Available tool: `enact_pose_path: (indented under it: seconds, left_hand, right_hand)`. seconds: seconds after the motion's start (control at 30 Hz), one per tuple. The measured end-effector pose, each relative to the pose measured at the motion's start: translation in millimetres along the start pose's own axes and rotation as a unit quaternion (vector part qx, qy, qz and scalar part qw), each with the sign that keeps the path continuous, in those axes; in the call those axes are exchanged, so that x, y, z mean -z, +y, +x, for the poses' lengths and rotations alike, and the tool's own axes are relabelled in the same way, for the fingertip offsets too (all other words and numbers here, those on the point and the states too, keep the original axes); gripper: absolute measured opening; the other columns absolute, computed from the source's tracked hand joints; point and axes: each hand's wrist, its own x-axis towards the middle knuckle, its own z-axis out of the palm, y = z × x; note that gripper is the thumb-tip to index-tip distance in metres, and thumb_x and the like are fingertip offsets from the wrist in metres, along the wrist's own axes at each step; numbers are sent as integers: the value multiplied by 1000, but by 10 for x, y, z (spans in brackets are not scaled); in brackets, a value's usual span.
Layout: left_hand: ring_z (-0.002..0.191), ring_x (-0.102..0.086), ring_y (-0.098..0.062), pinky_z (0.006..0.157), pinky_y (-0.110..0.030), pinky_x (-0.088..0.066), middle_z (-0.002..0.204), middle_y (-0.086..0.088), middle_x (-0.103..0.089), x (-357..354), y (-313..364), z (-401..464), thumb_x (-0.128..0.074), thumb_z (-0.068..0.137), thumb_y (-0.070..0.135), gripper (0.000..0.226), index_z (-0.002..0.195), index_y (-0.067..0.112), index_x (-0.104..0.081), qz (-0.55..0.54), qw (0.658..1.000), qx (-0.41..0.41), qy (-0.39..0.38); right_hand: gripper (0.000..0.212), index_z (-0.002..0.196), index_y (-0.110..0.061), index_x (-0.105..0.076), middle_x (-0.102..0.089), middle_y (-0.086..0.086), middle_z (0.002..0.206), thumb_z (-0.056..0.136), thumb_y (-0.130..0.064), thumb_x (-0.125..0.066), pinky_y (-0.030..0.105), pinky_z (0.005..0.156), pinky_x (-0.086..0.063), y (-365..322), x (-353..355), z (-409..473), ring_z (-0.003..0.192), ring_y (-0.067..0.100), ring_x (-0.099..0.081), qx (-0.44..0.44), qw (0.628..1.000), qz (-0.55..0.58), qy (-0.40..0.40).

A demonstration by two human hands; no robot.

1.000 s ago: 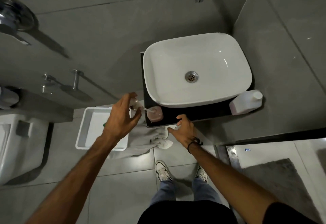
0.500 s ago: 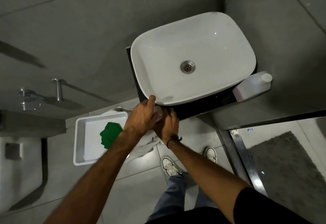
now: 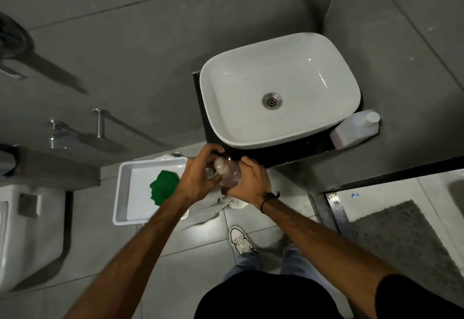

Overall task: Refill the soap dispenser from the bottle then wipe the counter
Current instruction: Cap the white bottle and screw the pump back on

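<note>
I hold a small clear pinkish soap dispenser [image 3: 229, 174] in front of the dark counter's [image 3: 273, 156] near left corner. My right hand [image 3: 248, 180] wraps its body from the right. My left hand [image 3: 198, 175] grips its pump top from the left. The white refill bottle [image 3: 356, 129] with pink liquid lies on its side at the counter's right end, cap on, apart from both hands. A green cloth [image 3: 164, 186] lies in a white tray [image 3: 125, 193] on the floor to my left.
A white basin [image 3: 278, 87] fills most of the counter. A pale towel [image 3: 216, 205] lies on the floor below my hands. A toilet [image 3: 22, 230] stands at far left, a grey mat [image 3: 414, 238] at right. My shoes [image 3: 242, 240] are on the tiles.
My right hand rose from the counter edge and closed on the dispenser's body. The dispenser came off the counter toward me, and my left hand shifted onto its pump top.
</note>
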Motion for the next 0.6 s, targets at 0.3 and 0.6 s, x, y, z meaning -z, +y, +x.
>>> enact_pose_path:
  seconds: [0.3,0.6]
  left_hand:
    - [90,-72,-6,78,-16,-59,96,13,-74,-196,132,-192,-91,69,24,56,117,29,-62,-90,982,37,162]
    - [72,-57,14,66,5,-39,85,12,-67,-303,313,-267,-76,76,49,49,112,22,-59,35,965,57,252]
  right_hand:
    - [64,92,-18,-64,-48,-9,84,48,-59,-85,33,73,-50,-52,264,-65,79,16,-53,21,999,-20,-31]
    - [57,92,-20,-64,-56,-4,93,54,-61,-77,38,82,-48,-109,351,-154,89,20,-57,27,998,-48,-27]
